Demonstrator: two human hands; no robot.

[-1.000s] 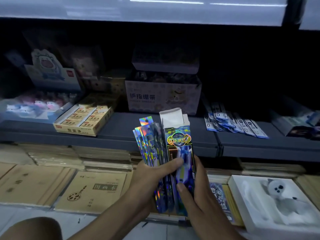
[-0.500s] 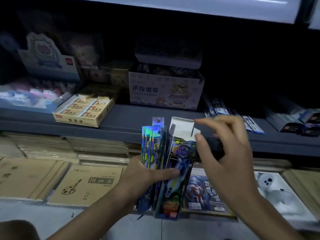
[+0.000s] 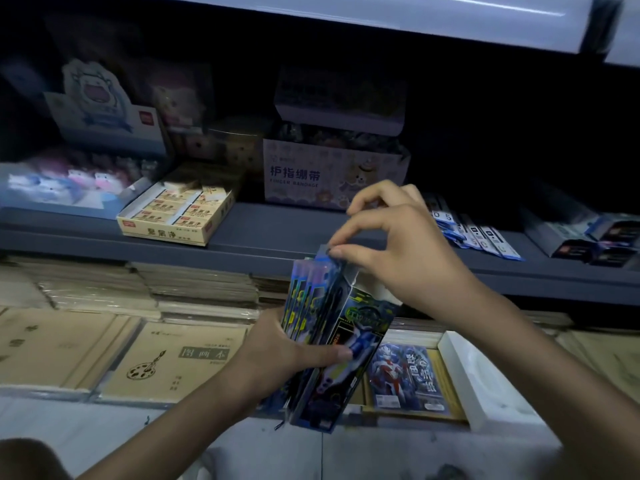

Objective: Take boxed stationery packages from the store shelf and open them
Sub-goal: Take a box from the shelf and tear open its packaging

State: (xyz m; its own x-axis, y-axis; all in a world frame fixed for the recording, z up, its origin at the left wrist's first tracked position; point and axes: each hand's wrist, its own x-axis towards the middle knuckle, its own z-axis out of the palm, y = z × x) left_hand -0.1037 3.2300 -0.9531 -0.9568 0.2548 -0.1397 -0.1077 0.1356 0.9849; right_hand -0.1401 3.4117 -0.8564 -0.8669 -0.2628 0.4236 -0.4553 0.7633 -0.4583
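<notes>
Before the grey shelf [image 3: 277, 233], a tall blue printed box [image 3: 360, 344] with its white flap open leans beside a fan of shiny packs [image 3: 304, 292], both gripped by the left hand [image 3: 277, 351]. The right hand [image 3: 405, 251], spread above the flap a moment ago, now pinches the packs' top edge. An eraser carton [image 3: 176, 216] sits behind.

Eraser box [image 3: 176, 211] sits left of the finger bandage box [image 3: 332, 174] on the shelf [image 3: 277, 233].

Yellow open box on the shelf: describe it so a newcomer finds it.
Find the grey shelf above the brown notebook stacks. Left of the pale finger-bandage carton, at the front edge, sits the yellow box. Only it holds rows of small cream packets.
</notes>
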